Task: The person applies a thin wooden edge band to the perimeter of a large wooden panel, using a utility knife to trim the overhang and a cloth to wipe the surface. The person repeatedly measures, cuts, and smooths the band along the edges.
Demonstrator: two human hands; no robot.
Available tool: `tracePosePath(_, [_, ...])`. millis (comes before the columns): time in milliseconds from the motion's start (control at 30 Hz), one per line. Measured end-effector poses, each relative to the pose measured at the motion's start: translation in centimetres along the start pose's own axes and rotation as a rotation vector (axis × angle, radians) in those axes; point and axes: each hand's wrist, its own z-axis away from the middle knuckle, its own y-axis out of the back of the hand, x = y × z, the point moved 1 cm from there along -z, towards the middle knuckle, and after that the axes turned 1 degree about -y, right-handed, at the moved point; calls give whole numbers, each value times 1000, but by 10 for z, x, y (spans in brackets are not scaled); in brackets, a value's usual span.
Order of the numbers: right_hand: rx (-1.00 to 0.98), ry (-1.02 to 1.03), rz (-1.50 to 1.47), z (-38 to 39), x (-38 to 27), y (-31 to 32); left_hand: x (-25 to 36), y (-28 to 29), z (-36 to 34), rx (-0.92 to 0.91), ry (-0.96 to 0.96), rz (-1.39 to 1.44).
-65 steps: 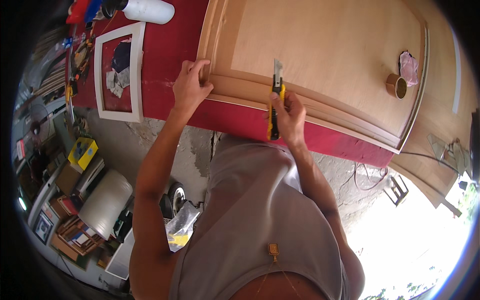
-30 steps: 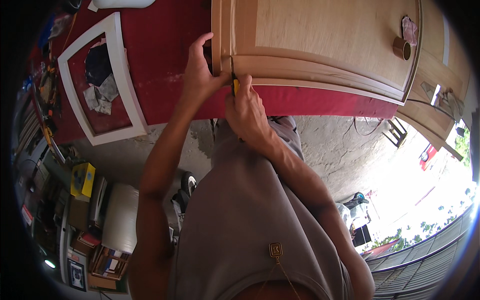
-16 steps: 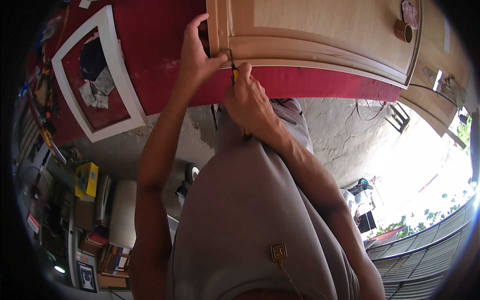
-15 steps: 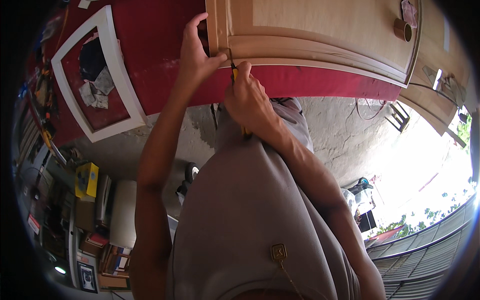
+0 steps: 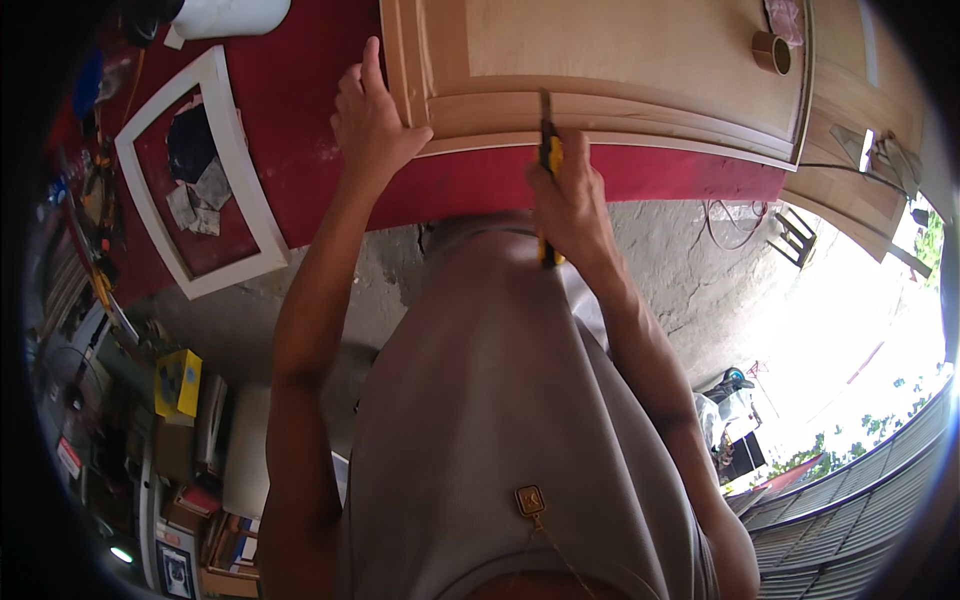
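Note:
A wooden cabinet door (image 5: 590,50) with a raised frame lies on a red-topped bench (image 5: 480,178), its near edge facing me. At its near left corner is my left hand (image 5: 375,135), the thumb touching the edge and the index finger stretched forward. The other left fingers are apart, partly bent. My right hand (image 5: 575,205) is wrapped around a yellow and black utility knife (image 5: 548,150). The knife's blade points away from me, over the door's near rail; whether it touches the wood I cannot tell.
A white empty frame (image 5: 222,130) lies left on the bench, with dark and grey rags (image 5: 205,165) inside it. A white container (image 5: 230,15) stands at the far left. On the door's right sits a roll of brown tape (image 5: 770,53). Wooden boards (image 5: 860,190) lie farther right.
My right hand has drawn the knife rightward, away from the door's left corner. My left hand has shifted slightly left and down. The view has moved, and the white container now shows.

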Motion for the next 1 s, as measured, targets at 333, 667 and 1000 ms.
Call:
tracePosePath(333, [153, -146, -93, 20, 54, 78, 4, -3, -3, 97, -594, -97])
tracePosePath(667, [172, -130, -215, 10, 114, 159, 24, -4, -8, 29, -525, -246])
tracePosePath(1000, [451, -10, 74, -74, 315, 396, 26, -6, 17, -44, -283, -470])
